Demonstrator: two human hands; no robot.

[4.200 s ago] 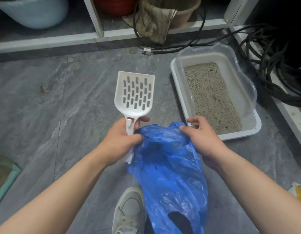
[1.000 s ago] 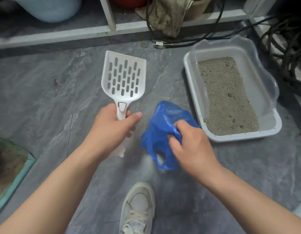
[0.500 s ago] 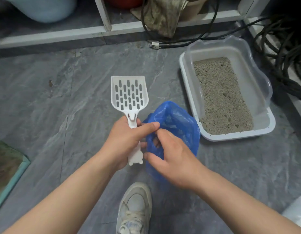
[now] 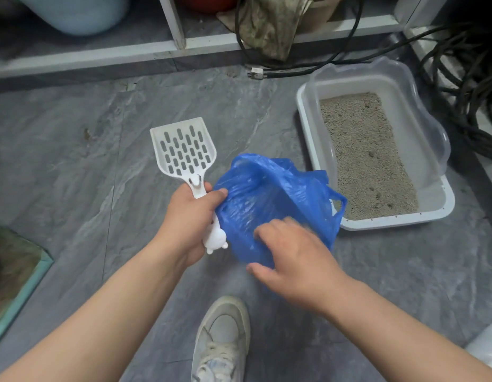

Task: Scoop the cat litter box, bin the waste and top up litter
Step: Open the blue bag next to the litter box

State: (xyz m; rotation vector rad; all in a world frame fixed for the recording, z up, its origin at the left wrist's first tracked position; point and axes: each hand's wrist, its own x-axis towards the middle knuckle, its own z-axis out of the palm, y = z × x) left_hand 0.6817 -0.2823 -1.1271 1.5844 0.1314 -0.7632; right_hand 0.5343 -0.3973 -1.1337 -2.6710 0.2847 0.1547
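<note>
My left hand (image 4: 191, 216) grips the handle of a white slotted litter scoop (image 4: 184, 153) and also pinches the left rim of a blue plastic bag (image 4: 272, 197). The scoop's head points away from me and is empty. My right hand (image 4: 291, 255) is blurred and lies against the bag's near side with the fingers spread; whether it grips the plastic is unclear. The bag's mouth gapes upward. To the right on the floor sits the white litter box (image 4: 305, 111) with a clear rim guard, filled with grey-beige litter (image 4: 366, 155) with small dents.
Grey stone floor. A white shelf frame (image 4: 167, 51) runs along the back with a pale tub, a rag and black cables (image 4: 465, 86). A teal-edged mat (image 4: 16, 274) lies at left, my shoe (image 4: 225, 334) below, something white (image 4: 487, 348) at the bottom right.
The bag has opened wider than half a second ago. My right hand slid from its rim to its near side. The scoop sits a little lower and further left.
</note>
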